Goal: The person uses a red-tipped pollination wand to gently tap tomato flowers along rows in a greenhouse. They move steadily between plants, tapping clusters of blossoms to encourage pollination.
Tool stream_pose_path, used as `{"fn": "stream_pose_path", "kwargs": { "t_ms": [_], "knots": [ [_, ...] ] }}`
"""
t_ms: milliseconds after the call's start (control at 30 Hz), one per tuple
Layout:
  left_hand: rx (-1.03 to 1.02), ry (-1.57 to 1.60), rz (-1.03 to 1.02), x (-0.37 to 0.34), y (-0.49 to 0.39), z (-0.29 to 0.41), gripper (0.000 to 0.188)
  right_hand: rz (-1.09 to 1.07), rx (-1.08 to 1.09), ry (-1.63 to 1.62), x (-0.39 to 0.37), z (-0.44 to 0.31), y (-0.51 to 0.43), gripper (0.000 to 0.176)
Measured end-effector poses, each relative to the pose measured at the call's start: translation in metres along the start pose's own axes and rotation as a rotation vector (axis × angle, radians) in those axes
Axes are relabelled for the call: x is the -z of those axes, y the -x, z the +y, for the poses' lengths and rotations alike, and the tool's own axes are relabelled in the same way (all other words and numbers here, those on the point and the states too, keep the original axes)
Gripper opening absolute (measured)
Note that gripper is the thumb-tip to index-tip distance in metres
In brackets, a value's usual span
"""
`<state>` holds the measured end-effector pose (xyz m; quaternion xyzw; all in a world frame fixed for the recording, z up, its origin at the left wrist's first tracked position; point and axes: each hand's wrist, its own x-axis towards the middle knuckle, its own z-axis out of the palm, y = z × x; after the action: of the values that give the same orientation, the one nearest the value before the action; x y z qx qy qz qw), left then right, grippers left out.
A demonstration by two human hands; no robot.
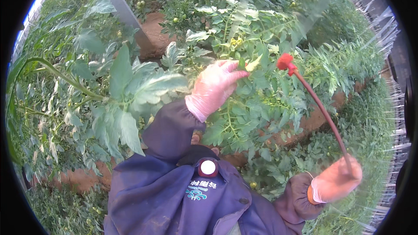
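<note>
My left hand (217, 86), in a thin translucent glove, reaches into a tomato plant (241, 104). Its thumb and fingers pinch a tomato leaf (253, 64), just below a cluster of yellow tomato flowers (236, 41). At the lower right, my right hand (338, 179), gloved too, is closed around the lower end of a thin reddish-brown rod (321, 107). A round red fuzzy head (285, 61) tops the rod, to the right of the pinched leaf. Motion blurs my right hand and the grip end.
A thick bent tomato stem (65, 78) with broad leaves arches close at the left. A pale flat post (119, 6) slants at the upper left. Translucent strips cross the top. Green tomatoes (175, 20) hang among the plants. Brown soil (156, 32) shows between rows.
</note>
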<state>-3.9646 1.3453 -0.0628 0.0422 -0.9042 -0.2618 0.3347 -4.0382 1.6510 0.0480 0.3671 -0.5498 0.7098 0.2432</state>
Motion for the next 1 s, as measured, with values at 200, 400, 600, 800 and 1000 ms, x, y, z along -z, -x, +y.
{"fn": "stream_pose_path", "kwargs": {
  "t_ms": [200,400,600,800,1000],
  "knots": [
    [-0.057,-0.077,0.037,-0.003,0.001,-0.001,0.041,-0.333,0.19,0.337,-0.066,0.014,0.007,0.032],
    [-0.025,-0.089,0.038,-0.004,0.001,-0.001,0.038,-0.662,0.118,0.506,-0.097,0.018,0.01,0.02],
    [-0.079,-0.06,0.051,0.0,0.002,-0.002,0.035,-0.652,0.125,0.515,-0.106,0.022,0.013,0.018],
    [-0.075,-0.084,0.031,0.004,0.001,-0.001,0.038,-0.574,0.115,0.519,-0.106,0.025,0.017,0.019],
    [-0.091,-0.024,0.019,0.001,-0.002,-0.004,0.04,-0.368,0.177,0.517,-0.098,0.026,0.013,0.03]
  ]
}}
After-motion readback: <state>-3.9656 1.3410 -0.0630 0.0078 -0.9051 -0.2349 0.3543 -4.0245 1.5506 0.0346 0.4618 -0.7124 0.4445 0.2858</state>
